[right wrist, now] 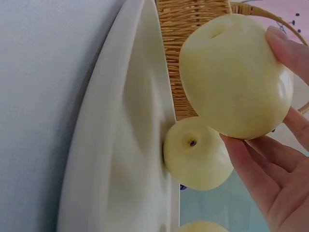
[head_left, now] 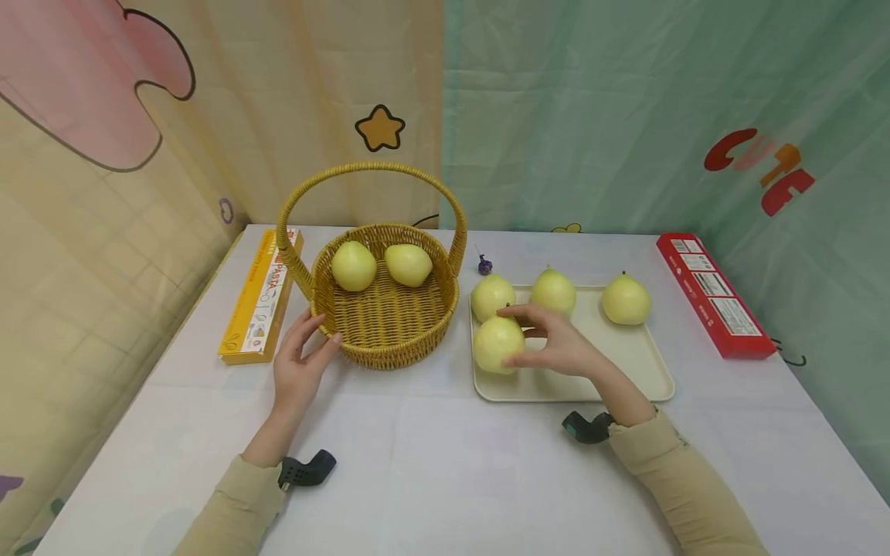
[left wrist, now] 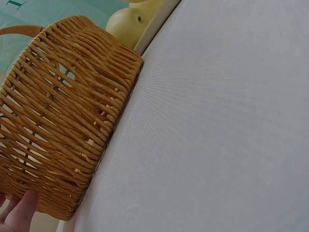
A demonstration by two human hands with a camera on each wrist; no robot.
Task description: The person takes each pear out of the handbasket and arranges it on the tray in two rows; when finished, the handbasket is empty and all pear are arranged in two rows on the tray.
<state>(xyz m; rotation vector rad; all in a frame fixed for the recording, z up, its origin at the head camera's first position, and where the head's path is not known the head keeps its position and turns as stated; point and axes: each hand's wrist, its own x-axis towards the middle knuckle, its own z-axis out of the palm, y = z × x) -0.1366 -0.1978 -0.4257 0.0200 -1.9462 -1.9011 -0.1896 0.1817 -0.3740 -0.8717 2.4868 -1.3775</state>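
Pear (head_left: 497, 347) is held by right hand (head_left: 566, 347), fingers (head_left: 530, 312) curved.

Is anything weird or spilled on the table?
Nothing looks spilled, and the basket stands upright. One odd bit: a small dark purple thing lies alone just behind the tray, apart from the pears. It looks stray, but it's too small to tell what it is.
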